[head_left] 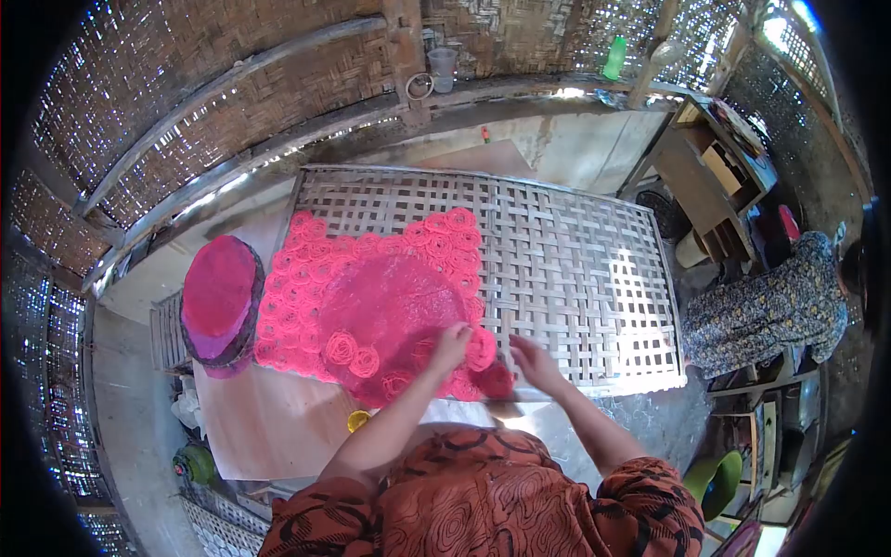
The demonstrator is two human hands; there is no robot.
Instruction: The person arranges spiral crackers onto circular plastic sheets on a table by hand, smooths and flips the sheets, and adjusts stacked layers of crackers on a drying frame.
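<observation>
Many bright pink coiled rosettes point(292, 306), like spiral noodle crackers, cover the left part of a woven bamboo rack point(566, 269). Over them lies a round pink mesh-like disc point(390, 288), with several loose rosettes point(342, 348) on its near part. My left hand point(450, 349) is closed at the disc's right side, fingertips pinched beside a pink rosette point(480, 351); what they grip is hidden. Just right of that rosette, my right hand point(538, 364) hovers by the rack's near edge, its fingers apart and holding nothing.
Left of the rack stands a stack of round pink discs point(218, 297). A wooden board point(269, 422) lies below the rack's left end, near a small yellow object point(358, 420). Another person point(770, 311) in patterned clothing is at the right, by a wooden cabinet point(696, 167).
</observation>
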